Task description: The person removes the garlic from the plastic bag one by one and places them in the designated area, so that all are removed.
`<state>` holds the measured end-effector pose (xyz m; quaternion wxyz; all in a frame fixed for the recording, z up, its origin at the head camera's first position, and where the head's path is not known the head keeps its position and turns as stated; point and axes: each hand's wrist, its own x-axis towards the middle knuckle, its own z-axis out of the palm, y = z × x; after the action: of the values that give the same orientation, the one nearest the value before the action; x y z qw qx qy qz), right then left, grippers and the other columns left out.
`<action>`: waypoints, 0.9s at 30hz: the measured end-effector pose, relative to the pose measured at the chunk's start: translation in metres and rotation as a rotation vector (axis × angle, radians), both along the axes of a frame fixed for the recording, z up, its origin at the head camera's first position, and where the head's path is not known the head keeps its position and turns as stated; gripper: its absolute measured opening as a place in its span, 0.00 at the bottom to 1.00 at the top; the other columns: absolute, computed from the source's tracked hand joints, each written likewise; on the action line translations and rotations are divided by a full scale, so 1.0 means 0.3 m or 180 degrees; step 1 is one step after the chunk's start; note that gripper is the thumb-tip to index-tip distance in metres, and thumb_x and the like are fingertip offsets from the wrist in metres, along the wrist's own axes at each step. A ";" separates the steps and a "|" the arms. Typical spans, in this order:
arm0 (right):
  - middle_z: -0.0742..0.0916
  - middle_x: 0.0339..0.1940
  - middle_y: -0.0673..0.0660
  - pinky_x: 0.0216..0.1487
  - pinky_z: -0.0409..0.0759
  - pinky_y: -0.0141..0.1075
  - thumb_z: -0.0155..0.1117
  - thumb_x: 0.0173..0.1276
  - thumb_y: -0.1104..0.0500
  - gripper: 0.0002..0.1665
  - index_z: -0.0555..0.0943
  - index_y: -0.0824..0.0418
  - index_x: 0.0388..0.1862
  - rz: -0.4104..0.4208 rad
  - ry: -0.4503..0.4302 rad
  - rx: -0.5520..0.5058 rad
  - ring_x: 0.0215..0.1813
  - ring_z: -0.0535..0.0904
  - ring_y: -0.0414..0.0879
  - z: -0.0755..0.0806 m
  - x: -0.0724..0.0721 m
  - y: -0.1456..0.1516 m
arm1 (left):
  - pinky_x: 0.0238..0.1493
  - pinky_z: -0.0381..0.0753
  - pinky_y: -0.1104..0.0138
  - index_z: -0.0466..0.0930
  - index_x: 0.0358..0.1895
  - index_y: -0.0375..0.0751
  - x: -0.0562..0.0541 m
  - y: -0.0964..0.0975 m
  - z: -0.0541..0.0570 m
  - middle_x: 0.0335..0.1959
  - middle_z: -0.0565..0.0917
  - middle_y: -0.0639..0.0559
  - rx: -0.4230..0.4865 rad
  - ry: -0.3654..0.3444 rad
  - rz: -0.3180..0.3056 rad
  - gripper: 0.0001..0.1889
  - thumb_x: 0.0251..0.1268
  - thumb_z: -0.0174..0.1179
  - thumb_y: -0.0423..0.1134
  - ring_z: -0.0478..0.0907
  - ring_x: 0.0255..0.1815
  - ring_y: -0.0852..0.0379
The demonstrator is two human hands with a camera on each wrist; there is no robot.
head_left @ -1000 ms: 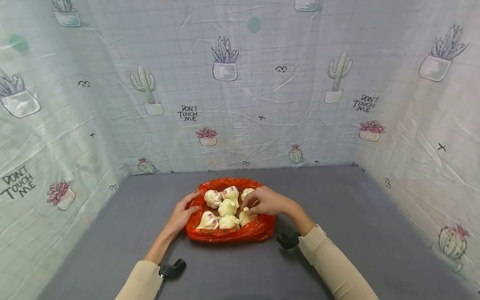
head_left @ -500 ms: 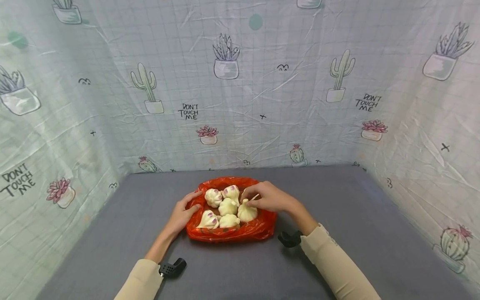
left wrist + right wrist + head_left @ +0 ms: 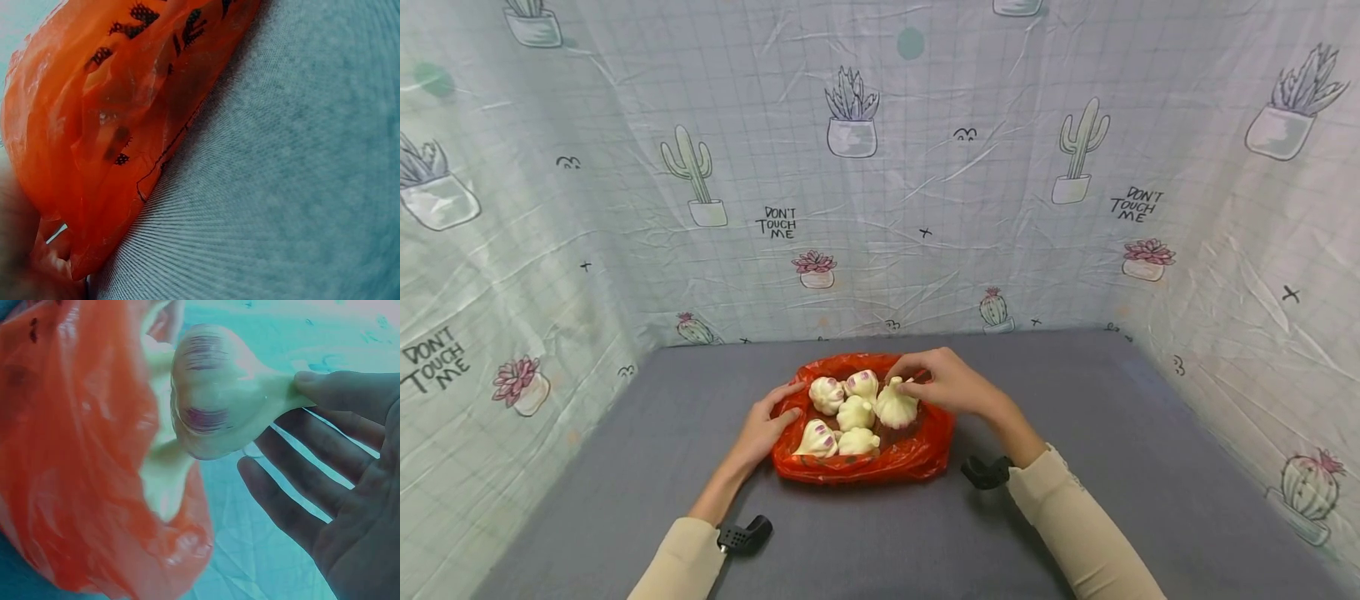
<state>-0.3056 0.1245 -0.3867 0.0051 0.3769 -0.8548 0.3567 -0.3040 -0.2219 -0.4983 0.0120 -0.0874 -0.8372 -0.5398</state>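
Note:
A red plastic bag (image 3: 865, 475) lies open on the table with several garlic bulbs inside, some marked with purple patches. At its left rim, my left hand (image 3: 766, 427) holds the plastic, thumb over the edge; in the left wrist view only a blurred bit of this hand shows beside the bag (image 3: 119, 125). My right hand (image 3: 951, 385) pinches a garlic bulb (image 3: 897, 406) by its stem, above the right part of the bag's opening. In the right wrist view that bulb (image 3: 212, 394) hangs between thumb and fingers, other bulbs behind it in the bag.
A grey cloth covers the table (image 3: 865, 542). Around it hang pale curtains (image 3: 880, 192) printed with cacti and potted plants, meeting the table at its back and sides. Black wrist cameras (image 3: 747, 535) sit on both forearms.
My right hand has raised the garlic bulb from among the others and moved it slightly away from me. My left hand has stayed at the bag's left rim.

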 end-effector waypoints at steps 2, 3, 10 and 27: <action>0.92 0.44 0.49 0.51 0.85 0.43 0.67 0.73 0.59 0.10 0.89 0.55 0.50 -0.0025 -0.0024 -0.0077 0.44 0.85 0.40 0.011 0.001 0.012 | 0.81 0.56 0.42 0.72 0.75 0.43 -0.001 -0.001 -0.002 0.82 0.60 0.37 0.0004 -0.0005 0.0000 0.25 0.77 0.57 0.34 0.51 0.85 0.37; 0.92 0.44 0.50 0.52 0.86 0.43 0.67 0.73 0.58 0.10 0.89 0.55 0.50 -0.0050 -0.0027 -0.0103 0.45 0.86 0.40 0.015 0.000 0.018 | 0.81 0.56 0.42 0.72 0.74 0.43 -0.002 -0.002 -0.002 0.82 0.60 0.37 0.0003 -0.0010 0.0006 0.25 0.76 0.57 0.34 0.51 0.85 0.37; 0.92 0.45 0.52 0.55 0.86 0.48 0.67 0.74 0.58 0.10 0.89 0.58 0.49 -0.0169 -0.0011 -0.0301 0.49 0.87 0.45 0.046 -0.008 0.076 | 0.80 0.58 0.41 0.72 0.75 0.44 0.000 -0.006 0.002 0.83 0.58 0.36 0.0005 -0.0041 -0.0006 0.25 0.77 0.57 0.35 0.50 0.85 0.35; 0.91 0.50 0.59 0.56 0.85 0.52 0.66 0.75 0.59 0.13 0.88 0.62 0.53 -0.0620 -0.0048 -0.0611 0.54 0.86 0.52 0.067 -0.044 0.219 | 0.77 0.65 0.41 0.71 0.75 0.37 0.040 0.016 0.077 0.81 0.60 0.32 0.0113 -0.0180 -0.0012 0.26 0.76 0.56 0.31 0.55 0.83 0.34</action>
<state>-0.3187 0.1901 -0.3666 0.0693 0.2872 -0.8493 0.4375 -0.2921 -0.2171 -0.4751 -0.0111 -0.0734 -0.8273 -0.5569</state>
